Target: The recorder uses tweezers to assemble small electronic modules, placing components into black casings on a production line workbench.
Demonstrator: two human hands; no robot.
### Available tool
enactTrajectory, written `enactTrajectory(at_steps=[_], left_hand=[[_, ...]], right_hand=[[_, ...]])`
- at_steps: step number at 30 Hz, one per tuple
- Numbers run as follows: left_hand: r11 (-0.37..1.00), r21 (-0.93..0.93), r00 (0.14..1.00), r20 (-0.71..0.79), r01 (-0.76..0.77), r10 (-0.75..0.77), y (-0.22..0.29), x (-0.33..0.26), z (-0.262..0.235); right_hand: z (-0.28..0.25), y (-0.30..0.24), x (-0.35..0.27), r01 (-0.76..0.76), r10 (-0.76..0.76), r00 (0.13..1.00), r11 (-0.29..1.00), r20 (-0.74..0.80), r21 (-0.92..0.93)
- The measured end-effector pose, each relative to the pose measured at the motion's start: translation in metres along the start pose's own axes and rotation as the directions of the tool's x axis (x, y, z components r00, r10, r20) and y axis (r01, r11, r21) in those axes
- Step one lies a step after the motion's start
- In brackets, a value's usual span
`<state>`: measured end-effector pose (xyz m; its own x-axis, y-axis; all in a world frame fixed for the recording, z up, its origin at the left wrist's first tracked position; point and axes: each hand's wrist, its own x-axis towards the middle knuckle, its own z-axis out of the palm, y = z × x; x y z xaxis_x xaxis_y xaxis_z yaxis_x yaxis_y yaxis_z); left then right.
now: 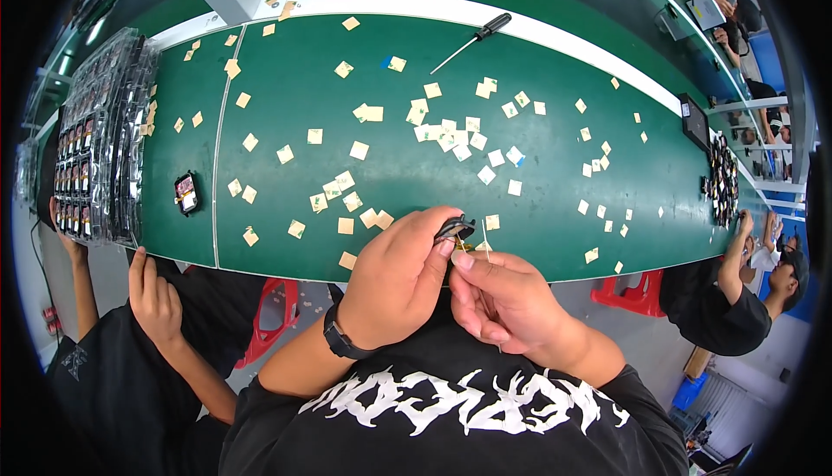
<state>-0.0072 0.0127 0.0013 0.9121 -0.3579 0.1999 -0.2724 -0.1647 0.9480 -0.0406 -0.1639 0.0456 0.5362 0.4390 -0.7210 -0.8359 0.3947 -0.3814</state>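
Just past the near edge of the green table, my left hand point(394, 272) is closed around a small black device housing point(456, 228), its open side partly hidden by my thumb. My right hand point(511, 298) pinches close beside it, the fingertips against the housing's lower edge. A thin pale stick-like tool point(485, 235) juts up from between those fingers; its exact kind cannot be made out. A small yellowish part shows where both hands meet. My left wrist wears a black watch point(340, 336).
Many small cream paper squares point(447, 141) lie scattered over the green table point(286, 112). A screwdriver point(472, 43) rests at the far side. An open device point(185, 193) lies left, near stacked clear trays point(104, 138). Dark parts point(721, 181) pile up at right. Co-workers sit on both sides.
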Motion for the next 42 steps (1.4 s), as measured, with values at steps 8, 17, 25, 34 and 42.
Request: enactTrajectory(at_steps=[8, 17, 25, 34, 42], left_hand=[[0.998, -0.039, 0.998, 0.042, 0.040, -0.038, 0.000, 0.003, -0.006], [0.815, -0.427, 0.919, 0.200, 0.393, -0.339, 0.001, 0.007, -0.014], [0.806, -0.463, 0.928, 0.210, 0.370, -0.306, 0.000, 0.010, -0.016], [0.837, -0.409, 0.931, 0.198, 0.363, -0.307, 0.001, 0.009, -0.015], [0.858, -0.384, 0.939, 0.167, 0.342, -0.299, 0.002, 0.009, -0.014]], right_hand=[[0.003, 0.004, 0.000, 0.119, -0.173, 0.976, 0.932, -0.132, -0.342], [-0.010, 0.018, 0.006, 0.476, -0.760, 0.643, 0.494, -0.095, -0.727], [-0.008, 0.012, 0.008, 0.509, -0.705, 0.696, 0.618, -0.136, -0.599], [-0.011, -0.018, 0.006, 0.501, -0.857, 0.426, -0.042, 0.289, -0.865], [-0.009, -0.010, 0.010, 0.449, -0.845, 0.518, 0.137, 0.133, -0.883]])
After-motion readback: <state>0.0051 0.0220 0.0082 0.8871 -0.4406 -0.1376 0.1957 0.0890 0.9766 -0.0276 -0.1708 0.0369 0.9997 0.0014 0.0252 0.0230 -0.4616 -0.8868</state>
